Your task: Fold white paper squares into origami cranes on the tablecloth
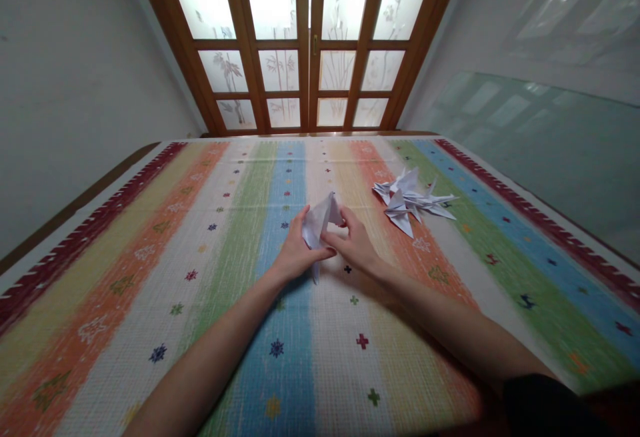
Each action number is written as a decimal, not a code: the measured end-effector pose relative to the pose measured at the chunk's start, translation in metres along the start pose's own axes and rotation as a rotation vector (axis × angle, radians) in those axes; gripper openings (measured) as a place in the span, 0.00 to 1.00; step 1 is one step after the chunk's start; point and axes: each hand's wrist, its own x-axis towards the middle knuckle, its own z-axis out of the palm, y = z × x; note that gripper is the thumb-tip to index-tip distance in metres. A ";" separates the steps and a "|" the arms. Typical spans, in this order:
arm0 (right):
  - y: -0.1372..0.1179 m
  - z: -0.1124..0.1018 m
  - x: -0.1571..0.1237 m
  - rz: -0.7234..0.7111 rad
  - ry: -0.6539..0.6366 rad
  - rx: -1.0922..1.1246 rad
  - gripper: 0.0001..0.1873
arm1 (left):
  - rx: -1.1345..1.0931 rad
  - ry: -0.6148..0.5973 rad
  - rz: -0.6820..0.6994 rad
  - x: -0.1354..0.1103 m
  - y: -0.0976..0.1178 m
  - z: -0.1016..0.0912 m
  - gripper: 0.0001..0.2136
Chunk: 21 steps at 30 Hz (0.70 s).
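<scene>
A partly folded piece of white paper [319,222] is held up just above the striped cloth near the table's middle. My left hand [296,255] pinches its lower left side, thumb on top. My right hand [353,242] pinches its right side, fingers curled around the upper edge. Both hands are closed on the paper. A narrow point of the paper hangs down between the hands. To the right, a small pile of finished white paper cranes [413,200] lies on the cloth, apart from my hands.
The table is covered by a cloth with coloured stripes [200,303] and small cross and star marks. Behind the far edge stand wooden doors with frosted glass panes [300,43]. White walls rise on both sides.
</scene>
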 end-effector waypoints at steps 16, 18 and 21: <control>0.012 0.015 -0.004 0.213 0.320 0.157 0.23 | 0.300 -0.021 0.203 -0.014 0.009 0.009 0.43; 0.016 0.010 -0.001 0.158 0.250 0.050 0.13 | 0.198 -0.038 0.159 -0.010 0.003 0.005 0.39; 0.021 0.002 0.005 0.038 0.115 -0.056 0.08 | 0.075 -0.056 0.026 -0.004 -0.006 -0.001 0.32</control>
